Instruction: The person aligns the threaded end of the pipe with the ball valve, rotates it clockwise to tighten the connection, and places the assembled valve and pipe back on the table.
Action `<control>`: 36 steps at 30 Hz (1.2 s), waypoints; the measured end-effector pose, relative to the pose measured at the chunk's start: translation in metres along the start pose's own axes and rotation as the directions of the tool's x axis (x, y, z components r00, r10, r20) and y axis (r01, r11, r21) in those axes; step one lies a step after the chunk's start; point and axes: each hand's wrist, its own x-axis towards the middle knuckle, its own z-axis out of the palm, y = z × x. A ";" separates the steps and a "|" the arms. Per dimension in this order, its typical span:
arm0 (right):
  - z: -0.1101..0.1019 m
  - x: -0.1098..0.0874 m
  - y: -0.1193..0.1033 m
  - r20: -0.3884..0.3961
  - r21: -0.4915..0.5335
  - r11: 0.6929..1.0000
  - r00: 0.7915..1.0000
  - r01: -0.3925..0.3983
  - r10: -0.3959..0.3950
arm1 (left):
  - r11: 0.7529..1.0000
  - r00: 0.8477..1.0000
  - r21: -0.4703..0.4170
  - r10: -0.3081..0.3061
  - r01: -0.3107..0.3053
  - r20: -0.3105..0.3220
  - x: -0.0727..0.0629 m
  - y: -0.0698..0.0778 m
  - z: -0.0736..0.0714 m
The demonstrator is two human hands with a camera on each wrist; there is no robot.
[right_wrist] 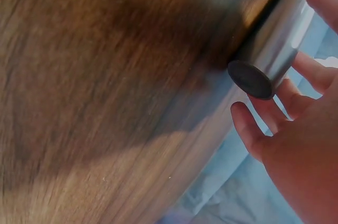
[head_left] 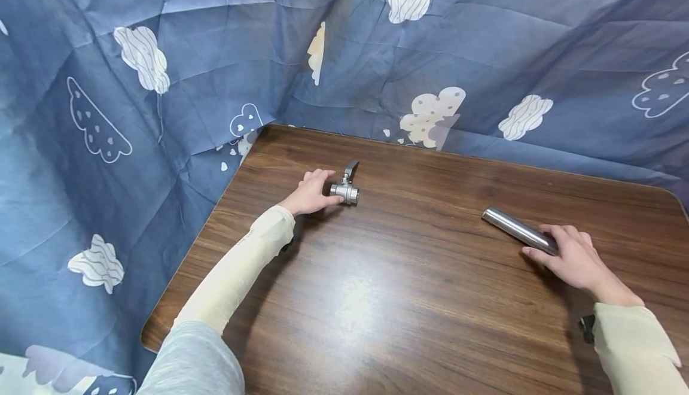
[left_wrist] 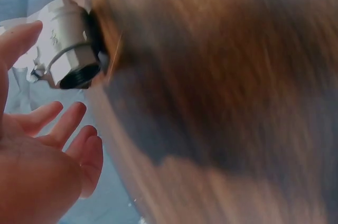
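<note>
A silver ball valve (head_left: 347,194) with a lever handle (head_left: 351,169) sticking up stands on the brown wooden table (head_left: 420,299), toward its far left. Around its left end reaches my left hand (head_left: 309,196), thumb on the near side and the other fingers spread apart beyond. In the left wrist view a gap shows between those fingers and the valve (left_wrist: 66,42). On the right lies a shiny metal tube (head_left: 511,226), slanting across the tabletop. My right hand (head_left: 578,258) is at its near end, thumb and loosely bent fingers on either side. A dark, flat end face (right_wrist: 250,80) shows in the right wrist view.
A blue cloth with cloud prints (head_left: 344,66) hangs along the back and left of the table. The table's left edge (head_left: 199,242) runs beside my left forearm. Dark wrist gear (head_left: 588,328) sits under the right sleeve cuff.
</note>
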 end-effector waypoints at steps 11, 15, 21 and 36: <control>-0.002 -0.003 0.003 0.036 -0.013 1.000 0.999 -0.022 0.022 | 0.996 1.000 -0.090 0.006 -0.004 0.015 0.012 0.003 0.013; -0.002 -0.004 0.002 0.042 -0.019 1.000 0.999 -0.016 0.017 | 0.994 0.999 -0.109 -0.006 0.009 0.034 0.016 0.003 0.016; 0.000 -0.006 0.006 0.026 -0.009 1.000 1.000 0.016 -0.016 | 0.995 0.996 -0.095 -0.004 0.012 0.085 0.018 0.004 0.017; 0.003 -0.008 0.008 0.010 -0.007 1.000 1.000 0.014 -0.014 | 0.991 0.997 -0.117 0.067 -0.062 0.039 0.018 -0.004 0.021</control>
